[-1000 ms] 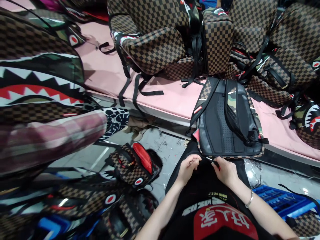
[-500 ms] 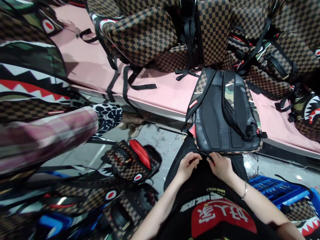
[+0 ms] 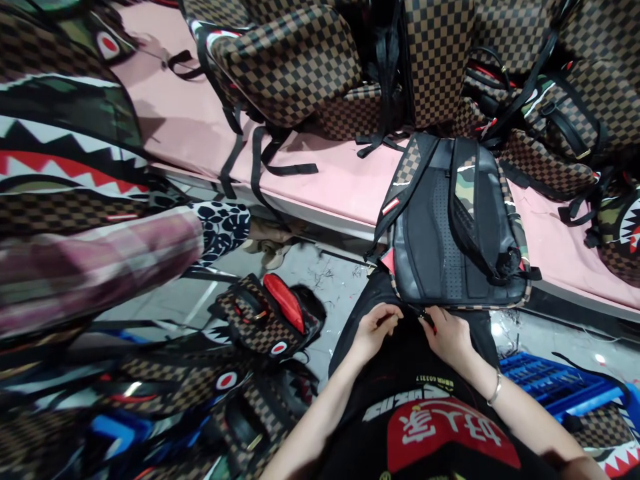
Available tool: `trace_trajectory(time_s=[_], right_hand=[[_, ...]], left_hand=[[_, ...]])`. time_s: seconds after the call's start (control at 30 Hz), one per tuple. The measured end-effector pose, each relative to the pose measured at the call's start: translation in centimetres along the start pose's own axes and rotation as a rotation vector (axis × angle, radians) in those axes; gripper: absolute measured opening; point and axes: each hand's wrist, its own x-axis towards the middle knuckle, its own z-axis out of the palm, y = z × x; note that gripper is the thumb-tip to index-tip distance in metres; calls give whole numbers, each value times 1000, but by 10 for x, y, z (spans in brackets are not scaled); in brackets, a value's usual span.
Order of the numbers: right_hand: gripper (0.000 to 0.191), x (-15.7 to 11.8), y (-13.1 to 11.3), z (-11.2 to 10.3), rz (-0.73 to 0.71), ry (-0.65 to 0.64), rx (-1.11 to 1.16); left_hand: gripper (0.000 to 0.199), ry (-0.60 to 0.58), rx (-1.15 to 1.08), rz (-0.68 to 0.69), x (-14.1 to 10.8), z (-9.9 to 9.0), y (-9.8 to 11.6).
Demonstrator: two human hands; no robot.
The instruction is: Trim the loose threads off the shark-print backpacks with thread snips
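Observation:
A black-backed backpack (image 3: pixel 427 233) with brown checkered and camouflage sides lies straps up, partly on the pink table edge and partly over my lap. My left hand (image 3: pixel 375 331) is just below its bottom edge, thumb and fingers pinched together; what is between them is too small to make out. To its right, my right hand (image 3: pixel 449 337) is closed in a pinch at the same edge. A small dark thing with a shiny spot shows at its fingertips, too unclear to name. A small gap separates the two hands.
More checkered backpacks (image 3: pixel 300 73) crowd the back of the pink table (image 3: pixel 345 167). At left are a person's plaid sleeve (image 3: pixel 125 260) and a shark-mouth bag (image 3: pixel 65 160). On the floor sit a bag with red lining (image 3: pixel 287 303) and a blue crate (image 3: pixel 555 380).
The view has shifted slightly, so most things sit a little further right. My right hand has moved slightly away from my left, widening the gap. Both stay pinched at the backpack's bottom edge.

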Motion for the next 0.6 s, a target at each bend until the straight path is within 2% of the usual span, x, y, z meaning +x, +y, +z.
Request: trace_trajectory(time_s=[0.27, 0.33, 0.4, 0.47, 0.53, 0.6], right_hand=[[24, 7, -6, -1, 19, -64, 12], [22, 6, -3, -2, 43, -65, 103], [19, 4, 2, -4, 55, -69, 234], [17, -1, 9, -8, 38, -71, 384], [18, -10, 17, -13, 37, -63, 525], [17, -21, 25, -18, 103, -72, 652]], left_hand=[[12, -50, 43, -5, -1, 1, 9], [15, -86, 43, 5, 0, -5, 16], [20, -171, 76, 13, 0, -15, 30], [26, -197, 203, 28, -1, -29, 48], [27, -63, 394, 82, -8, -40, 64], [29, 147, 514, 155, -19, -44, 72]])
